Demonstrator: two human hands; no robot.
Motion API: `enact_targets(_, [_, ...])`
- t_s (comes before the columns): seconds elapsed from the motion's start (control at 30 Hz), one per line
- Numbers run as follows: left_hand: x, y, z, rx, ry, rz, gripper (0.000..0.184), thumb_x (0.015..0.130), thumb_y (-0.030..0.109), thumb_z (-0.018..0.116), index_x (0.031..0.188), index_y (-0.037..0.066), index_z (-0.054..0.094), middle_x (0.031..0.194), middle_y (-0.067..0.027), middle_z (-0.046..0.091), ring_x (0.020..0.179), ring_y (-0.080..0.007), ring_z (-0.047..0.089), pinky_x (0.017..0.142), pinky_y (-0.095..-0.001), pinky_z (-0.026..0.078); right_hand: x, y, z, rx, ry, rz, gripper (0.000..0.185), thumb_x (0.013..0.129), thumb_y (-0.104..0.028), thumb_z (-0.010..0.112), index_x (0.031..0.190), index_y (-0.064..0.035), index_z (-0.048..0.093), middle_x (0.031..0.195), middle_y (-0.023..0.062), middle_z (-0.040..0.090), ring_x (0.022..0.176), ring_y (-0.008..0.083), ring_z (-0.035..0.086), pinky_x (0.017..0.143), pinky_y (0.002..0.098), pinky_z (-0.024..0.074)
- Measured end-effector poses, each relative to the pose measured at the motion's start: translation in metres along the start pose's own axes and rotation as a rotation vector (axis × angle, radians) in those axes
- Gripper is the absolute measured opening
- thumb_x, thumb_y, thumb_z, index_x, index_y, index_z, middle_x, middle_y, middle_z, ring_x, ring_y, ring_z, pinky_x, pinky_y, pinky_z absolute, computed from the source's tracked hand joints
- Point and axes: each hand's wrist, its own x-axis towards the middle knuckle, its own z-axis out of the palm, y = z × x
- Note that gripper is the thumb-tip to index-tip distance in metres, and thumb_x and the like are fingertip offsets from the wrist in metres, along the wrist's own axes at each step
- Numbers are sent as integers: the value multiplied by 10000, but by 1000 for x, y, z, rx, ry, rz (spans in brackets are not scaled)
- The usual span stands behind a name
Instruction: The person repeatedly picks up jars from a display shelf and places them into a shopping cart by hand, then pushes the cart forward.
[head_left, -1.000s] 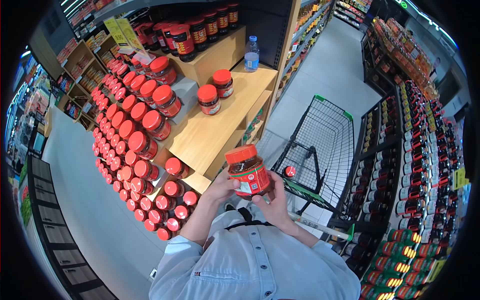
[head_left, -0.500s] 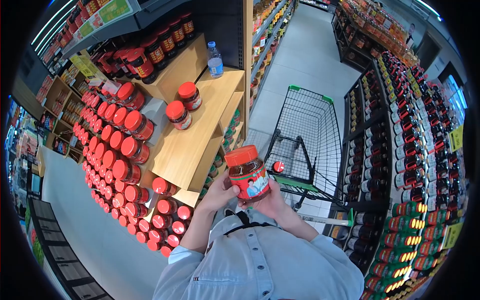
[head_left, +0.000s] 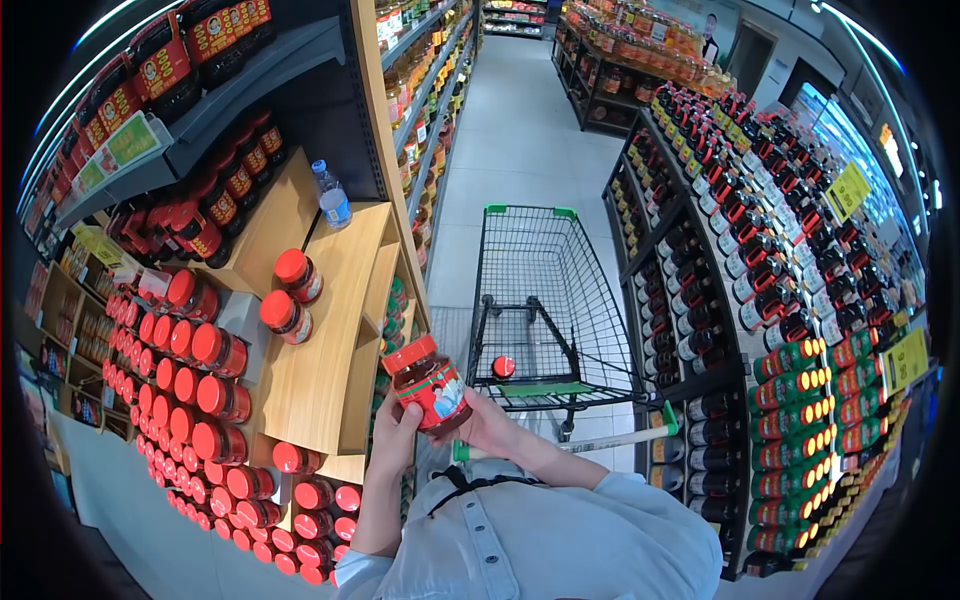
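A glass jar point(head_left: 432, 392) of dark sauce, with a red lid and a red-green label, is held tilted in front of my chest. Around its left side and lower edge my left hand point(head_left: 396, 428) is closed, thumb against the glass. My right hand point(head_left: 487, 425) grips the jar's right side and underside. To the left, two similar red-lidded jars point(head_left: 287, 315) stand on a wooden shelf point(head_left: 315, 385). Just beyond my hands is a shopping cart point(head_left: 545, 300), with one round red-lidded item point(head_left: 503, 367) visible at its near end.
Stacked red-lidded jars point(head_left: 215, 395) fill the left display. A water bottle point(head_left: 331, 195) stands at the wooden shelf's back. Racks of dark bottles point(head_left: 690, 300) and green-wrapped packs point(head_left: 785, 450) line the right side. A tiled aisle point(head_left: 505, 130) runs ahead between shelves.
My view has turned to the right, so the shelf, cart and jar appear further left. Both hands still hold the jar, which now tilts more to the left.
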Motion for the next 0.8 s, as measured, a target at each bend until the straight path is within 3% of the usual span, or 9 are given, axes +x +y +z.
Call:
enact_targets(0.23, [5, -19, -14, -27, -70, -94, 632, 952, 525, 559, 1317, 12, 515, 1205, -75, 616, 1106, -147, 549, 963, -313, 434, -2, -3, 15, -220, 47, -147, 671, 969, -491, 523, 1399, -1, 366, 1257, 158, 598, 1069, 278, 652, 859, 451, 571])
enact_targets(0.33, [3, -10, -9, -43, -90, -77, 678, 935, 563, 558, 1335, 18, 504, 1215, -75, 611, 1114, -141, 543, 968, -311, 429, -5, -5, 27, -362, 194, -167, 798, 908, -608, 541, 1400, -2, 375, 1262, 166, 593, 1062, 275, 651, 847, 442, 565])
enact_targets(0.53, [2, -9, -9, -53, -133, -37, 704, 934, 570, 550, 1354, 10, 485, 1252, -80, 589, 1138, -151, 536, 994, -324, 422, -5, -9, 36, -353, 201, -143, 865, 857, -610, 618, 1413, -4, 348, 1309, 147, 554, 1121, 253, 620, 892, 416, 545])
enact_targets(0.57, [3, -9, -8, -104, -101, -61, 688, 925, 520, 599, 1361, 5, 465, 1263, -81, 580, 1154, -155, 532, 1007, -333, 417, -5, -5, 32, -351, 203, -141, 865, 857, -610, 618, 1413, -4, 348, 1309, 147, 554, 1121, 253, 620, 892, 416, 545])
enact_targets(0.63, [1, -10, -7, -150, -70, -90, 681, 916, 470, 648, 1368, 1, 445, 1273, -82, 571, 1170, -158, 529, 1021, -343, 413, -4, 4, 24, -636, 342, -341, 749, 878, -431, 708, 1380, 15, 376, 1259, 112, 562, 1138, 236, 593, 945, 377, 513])
enact_targets(0.7, [-2, -19, -5, -4, -139, 11, 690, 862, 294, 754, 1381, 9, 400, 1284, -90, 561, 1202, -166, 521, 1050, -359, 398, -8, 4, 28, -847, 363, -310, 768, 856, -401, 739, 1381, 23, 371, 1258, 117, 545, 1151, 243, 577, 970, 365, 488])
enact_targets(0.73, [1, -24, -6, 6, -60, -116, 741, 791, 163, 798, 1383, 18, 376, 1275, -100, 564, 1212, -173, 521, 1047, -361, 408, -10, 2, 30, -1062, 380, -272, 790, 833, -371, 770, 1381, 31, 367, 1258, 122, 529, 1165, 250, 561, 994, 353, 463])
enact_targets(0.77, [0, -26, -6, 11, -78, -130, 741, 791, 163, 798, 1383, 18, 376, 1275, -100, 564, 1212, -173, 521, 1047, -361, 408, -13, -4, 27, -1056, 403, -279, 790, 833, -371, 770, 1381, 31, 367, 1258, 122, 529, 1165, 250, 561, 994, 353, 463])
enact_targets(0.8, [-1, -27, -7, 16, -95, -128, 752, 781, 147, 798, 1388, 15, 375, 1275, -101, 565, 1217, -175, 520, 1044, -359, 415, -18, -13, 23, -1286, 318, -222, 805, 822, -358, 779, 1388, 34, 361, 1265, 144, 511, 1180, 268, 550, 1002, 366, 455])
